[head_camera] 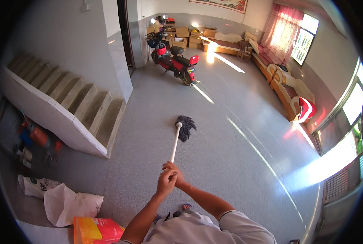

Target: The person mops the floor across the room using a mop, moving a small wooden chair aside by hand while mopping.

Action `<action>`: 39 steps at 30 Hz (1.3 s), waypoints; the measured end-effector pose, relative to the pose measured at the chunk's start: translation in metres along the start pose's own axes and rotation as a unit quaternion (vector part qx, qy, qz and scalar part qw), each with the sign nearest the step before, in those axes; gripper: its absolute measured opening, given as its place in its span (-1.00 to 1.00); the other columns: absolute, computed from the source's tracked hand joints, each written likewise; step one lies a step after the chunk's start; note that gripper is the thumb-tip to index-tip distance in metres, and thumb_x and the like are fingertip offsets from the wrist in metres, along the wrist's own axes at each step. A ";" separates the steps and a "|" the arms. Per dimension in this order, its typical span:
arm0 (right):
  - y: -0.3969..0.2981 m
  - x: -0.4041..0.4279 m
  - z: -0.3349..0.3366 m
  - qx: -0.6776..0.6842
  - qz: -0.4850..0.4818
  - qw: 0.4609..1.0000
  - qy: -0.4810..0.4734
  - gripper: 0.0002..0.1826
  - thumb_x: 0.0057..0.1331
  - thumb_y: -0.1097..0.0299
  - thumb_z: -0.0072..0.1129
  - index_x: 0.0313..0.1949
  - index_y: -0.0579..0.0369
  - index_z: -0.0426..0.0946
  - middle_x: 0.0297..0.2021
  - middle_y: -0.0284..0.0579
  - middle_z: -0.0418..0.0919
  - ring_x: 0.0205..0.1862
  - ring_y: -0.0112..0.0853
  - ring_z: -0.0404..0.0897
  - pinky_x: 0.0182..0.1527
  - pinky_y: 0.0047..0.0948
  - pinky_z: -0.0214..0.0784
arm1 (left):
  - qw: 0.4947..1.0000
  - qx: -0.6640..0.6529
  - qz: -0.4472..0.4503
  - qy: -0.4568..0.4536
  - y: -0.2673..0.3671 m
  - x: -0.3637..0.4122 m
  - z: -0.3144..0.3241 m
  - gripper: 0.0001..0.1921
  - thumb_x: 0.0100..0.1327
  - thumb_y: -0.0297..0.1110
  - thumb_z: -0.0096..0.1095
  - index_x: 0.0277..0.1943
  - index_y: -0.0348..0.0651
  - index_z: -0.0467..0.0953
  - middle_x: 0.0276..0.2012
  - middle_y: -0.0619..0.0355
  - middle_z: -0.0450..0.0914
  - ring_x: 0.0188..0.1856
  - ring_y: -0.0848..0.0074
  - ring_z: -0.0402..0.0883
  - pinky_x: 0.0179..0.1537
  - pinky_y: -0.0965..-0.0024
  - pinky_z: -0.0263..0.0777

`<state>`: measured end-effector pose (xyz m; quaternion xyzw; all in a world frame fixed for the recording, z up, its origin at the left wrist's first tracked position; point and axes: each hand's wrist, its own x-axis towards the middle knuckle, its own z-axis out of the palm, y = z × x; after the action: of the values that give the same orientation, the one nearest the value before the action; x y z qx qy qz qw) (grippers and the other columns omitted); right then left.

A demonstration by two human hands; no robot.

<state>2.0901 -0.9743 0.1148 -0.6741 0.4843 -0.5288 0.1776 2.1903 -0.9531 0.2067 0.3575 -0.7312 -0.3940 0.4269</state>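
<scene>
A string mop with a white handle point(175, 146) reaches away from me over the grey floor. Its dark, wet-looking head point(186, 128) lies spread on the floor ahead. My left hand point(167, 180) and my right hand point(176, 174) are close together, overlapping at the near end of the visible handle, both closed around it. The right hand is slightly farther forward. Part of each hand's fingers is hidden by the other, and the handle below them is out of sight. My feet in sandals show beneath my shirt.
A concrete staircase point(87, 106) rises at the left. White sacks point(73, 204) and an orange-yellow bag point(97, 230) stand at the lower left. Beyond the mop is a red electric scooter point(175, 61), with cardboard boxes point(181, 33) behind. Wooden sofas point(279, 82) line the right wall.
</scene>
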 end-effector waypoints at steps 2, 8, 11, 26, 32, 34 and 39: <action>-0.049 0.002 0.007 -0.078 -0.013 0.995 -0.067 -0.76 -0.04 0.33 0.11 -0.31 0.01 0.41 -0.26 -0.25 0.47 -0.09 -0.20 0.42 0.09 -0.23 0.15 | 1.000 0.011 -0.018 0.014 -0.004 -0.025 -0.025 -0.86 0.08 -0.50 0.15 -0.25 -0.23 0.49 -0.44 0.13 0.51 -0.41 0.49 0.54 -0.39 0.47 0.38; -0.145 -0.006 0.053 0.089 -0.073 0.974 -0.194 -0.69 -0.12 0.28 0.20 -0.34 0.07 0.46 -0.32 -0.07 0.51 -0.31 -0.12 0.48 -0.27 -0.22 0.30 | 0.991 0.045 -0.065 0.112 0.062 -0.093 -0.118 -0.88 0.00 -0.58 0.16 -0.34 -0.24 0.53 -0.40 0.12 0.52 -0.36 0.38 0.52 -0.32 0.43 0.38; -0.237 0.021 0.048 0.201 -0.016 0.935 -0.292 -0.63 -0.14 0.27 0.21 -0.31 0.13 0.43 -0.45 0.03 0.49 -0.38 -0.06 0.48 -0.39 -0.18 0.30 | 0.977 0.160 0.073 0.124 0.133 -0.104 -0.175 -0.85 -0.06 -0.57 0.18 -0.36 -0.23 0.54 -0.39 0.15 0.52 -0.28 0.35 0.51 -0.24 0.33 0.37; -0.230 0.004 0.039 0.280 -0.194 0.908 -0.244 -0.75 0.24 0.38 -0.14 -0.11 0.13 0.35 -0.10 -0.12 0.41 -0.01 -0.27 0.38 -0.06 -0.29 0.25 | 0.950 0.028 0.263 -0.165 0.162 -0.071 -0.196 -0.83 -0.07 -0.52 0.15 -0.34 -0.14 0.56 -0.45 0.25 0.50 -0.29 0.50 0.50 -0.23 0.32 0.37; -0.152 0.007 0.032 0.117 -0.238 0.949 -0.171 -0.59 0.02 0.25 0.15 -0.10 0.05 0.40 -0.07 -0.08 0.40 -0.06 -0.20 0.38 -0.05 -0.28 0.22 | 0.946 0.066 0.292 -0.121 0.083 -0.046 -0.150 -0.84 -0.03 -0.48 0.14 -0.32 -0.14 0.56 -0.43 0.20 0.50 -0.24 0.46 0.49 -0.10 0.28 0.33; -0.119 0.006 0.035 0.047 -0.127 0.969 -0.205 -0.64 -0.01 0.30 0.15 -0.17 0.02 0.41 -0.10 -0.13 0.41 -0.06 -0.22 0.39 -0.05 -0.30 0.23 | 0.946 0.102 0.274 -0.138 0.049 -0.041 -0.129 -0.85 0.02 -0.46 0.13 -0.31 -0.16 0.55 -0.35 0.15 0.53 -0.17 0.37 0.49 -0.02 0.25 0.30; -0.057 -0.017 0.076 -0.054 -0.015 0.997 -0.060 -0.74 0.07 0.35 0.02 -0.22 0.11 0.40 -0.13 -0.10 0.40 0.01 -0.19 0.33 0.08 -0.27 0.15 | 0.982 0.044 0.157 -0.095 -0.044 -0.038 -0.095 -0.83 0.08 -0.46 0.11 -0.23 -0.18 0.53 -0.29 0.03 0.53 -0.15 0.25 0.49 0.02 0.24 0.26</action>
<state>2.1842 -0.9539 0.1198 -0.7205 0.4904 -0.4628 0.1618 2.2994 -0.9649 0.1859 0.2176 -0.8321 -0.3211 0.3964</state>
